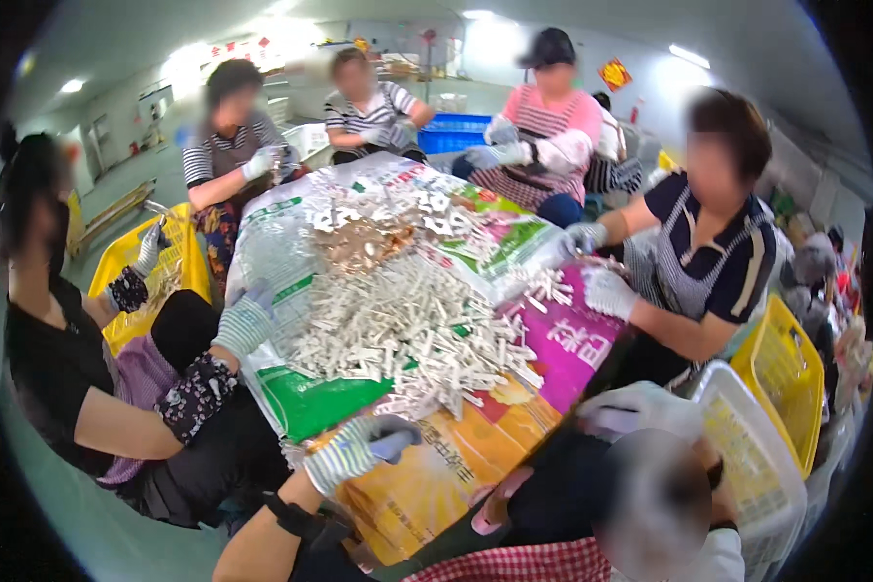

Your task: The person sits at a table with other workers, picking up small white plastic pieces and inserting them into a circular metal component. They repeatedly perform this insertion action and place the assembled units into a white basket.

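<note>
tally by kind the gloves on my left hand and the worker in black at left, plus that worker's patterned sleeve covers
Gloves: 3
Patterned sleeve covers: 2
Total: 5

**Background, Read Clockwise**

At 12 o'clock a blue crate [453, 133] is seen. At 1 o'clock a red-and-gold diamond decoration [613, 75] is mounted on the wall, with a lit tube lamp [690, 55] set above and right of it. Toward 3 o'clock a mixed heap [836, 281] is blurred. At 10 o'clock a ceiling light [71, 86] is lit; at 11, red wall lettering [247, 48] is displayed.
</note>
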Tool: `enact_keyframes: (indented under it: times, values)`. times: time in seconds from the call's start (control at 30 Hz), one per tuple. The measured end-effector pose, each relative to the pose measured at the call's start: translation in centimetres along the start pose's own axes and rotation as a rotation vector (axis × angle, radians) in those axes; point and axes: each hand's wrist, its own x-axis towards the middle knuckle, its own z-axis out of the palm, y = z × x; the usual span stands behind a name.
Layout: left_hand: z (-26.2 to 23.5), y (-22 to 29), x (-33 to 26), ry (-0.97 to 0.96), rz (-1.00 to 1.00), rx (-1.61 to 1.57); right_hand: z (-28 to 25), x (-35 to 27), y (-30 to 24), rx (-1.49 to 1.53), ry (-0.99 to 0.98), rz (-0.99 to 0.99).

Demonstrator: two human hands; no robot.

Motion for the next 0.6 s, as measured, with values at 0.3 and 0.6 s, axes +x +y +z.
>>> enact_keyframes:
  times: [0.3, 0.6]
  values:
    - [1.6, -3.0, 0.2, -0.221, 0.130, -0.005, 4.7, 34.8, -2.2, -0.160, 0.035, -0.401]
    - [1.7, -7.9, 0.7, -0.204, 0.199, 0.015, 6.0, 60.4, 4.2, 0.619, 0.524, 0.288]
